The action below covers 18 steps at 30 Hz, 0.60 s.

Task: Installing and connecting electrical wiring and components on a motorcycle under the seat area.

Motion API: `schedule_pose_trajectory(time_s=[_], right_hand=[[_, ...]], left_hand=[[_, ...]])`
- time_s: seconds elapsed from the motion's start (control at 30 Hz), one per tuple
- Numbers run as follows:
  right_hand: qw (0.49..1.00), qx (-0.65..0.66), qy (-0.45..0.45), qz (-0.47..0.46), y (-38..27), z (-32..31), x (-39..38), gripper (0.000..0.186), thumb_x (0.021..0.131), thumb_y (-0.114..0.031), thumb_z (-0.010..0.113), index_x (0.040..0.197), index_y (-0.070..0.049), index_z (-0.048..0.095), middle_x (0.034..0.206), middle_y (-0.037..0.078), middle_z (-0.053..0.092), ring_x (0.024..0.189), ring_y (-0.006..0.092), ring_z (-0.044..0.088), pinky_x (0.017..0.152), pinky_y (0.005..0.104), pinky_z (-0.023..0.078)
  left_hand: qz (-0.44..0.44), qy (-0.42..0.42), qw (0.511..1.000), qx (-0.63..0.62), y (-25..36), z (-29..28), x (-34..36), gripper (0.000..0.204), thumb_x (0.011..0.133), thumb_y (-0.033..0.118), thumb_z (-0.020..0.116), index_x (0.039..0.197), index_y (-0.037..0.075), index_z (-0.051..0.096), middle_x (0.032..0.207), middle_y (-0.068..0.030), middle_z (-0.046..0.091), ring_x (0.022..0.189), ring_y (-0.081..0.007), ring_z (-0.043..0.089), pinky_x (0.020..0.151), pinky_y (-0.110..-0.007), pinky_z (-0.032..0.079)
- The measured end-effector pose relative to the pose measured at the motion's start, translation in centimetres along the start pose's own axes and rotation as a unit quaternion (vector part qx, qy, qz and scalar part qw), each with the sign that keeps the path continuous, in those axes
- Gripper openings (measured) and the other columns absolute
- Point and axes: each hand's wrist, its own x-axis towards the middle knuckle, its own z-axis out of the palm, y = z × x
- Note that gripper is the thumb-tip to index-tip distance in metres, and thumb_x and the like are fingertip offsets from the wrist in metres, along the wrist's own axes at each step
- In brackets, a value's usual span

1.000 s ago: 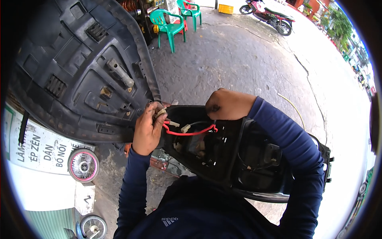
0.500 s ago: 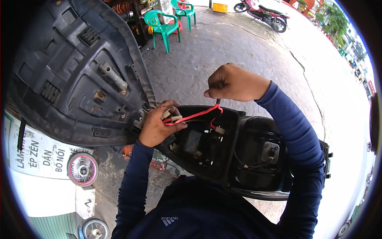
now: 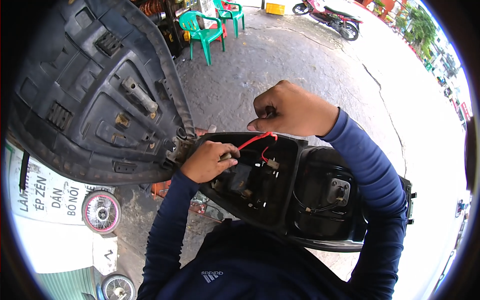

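My left hand [image 3: 207, 161] is closed over the open storage box [image 3: 303, 145] of a motorbike, its fingers gripping a red wire [image 3: 255, 140] and a pale connector [image 3: 226, 156]. The wire runs right to a bend by the box's far rim. From there a thinner red lead drops to a white plug [image 3: 272, 164] inside. Just above the bend, my right hand [image 3: 295, 109] is curled shut. Something dark shows within its fingers, too hidden to name.
The raised seat [image 3: 95, 100] fills the left side, underside showing. Right of the box lies the black fuel tank [image 3: 320, 222] with its cap fitting. Spoked wheels [image 3: 101, 212] and a lettered sign stand lower left. Green chairs [image 3: 202, 32] and a red motorbike [image 3: 330, 17] are farther off.
My left hand has moved down and right over the box, bringing the red wire's held end along. My right hand has shifted slightly left; the dark piece that hung below it no longer shows.
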Motion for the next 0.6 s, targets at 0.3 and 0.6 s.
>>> schedule_pose_trajectory(time_s=[0.3, 0.6], right_hand=[[0.999, -0.008, -0.031, 0.030, 1.6, 0.5, 0.2, 0.035, 0.094, -0.027, 0.070, 0.079, 0.003, 0.065, 0.061, 0.018, 0.052, 0.055, 0.0288, 0.045, 0.057, 0.0412, 0.041], [0.996, 0.053, -0.024, 0.063, 2.1, 1.1, 0.4, 0.036, 0.095, -0.031, 0.070, 0.084, 0.003, 0.066, 0.060, 0.012, 0.052, 0.055, 0.0188, 0.045, 0.056, 0.0384, 0.041]], left_hand=[[-0.022, -0.054, 0.997, -0.055, 0.2, -0.6, -1.3, 0.018, 0.086, 0.009, 0.074, 0.100, -0.002, 0.070, 0.081, -0.0121, 0.071, 0.075, -0.0149, 0.067, 0.071, -0.031, 0.052], [0.039, 0.138, 0.985, -0.099, 1.0, -0.5, 1.3, 0.026, 0.089, 0.008, 0.073, 0.112, -0.002, 0.066, 0.098, -0.0100, 0.073, 0.092, -0.0161, 0.070, 0.086, -0.031, 0.055]])
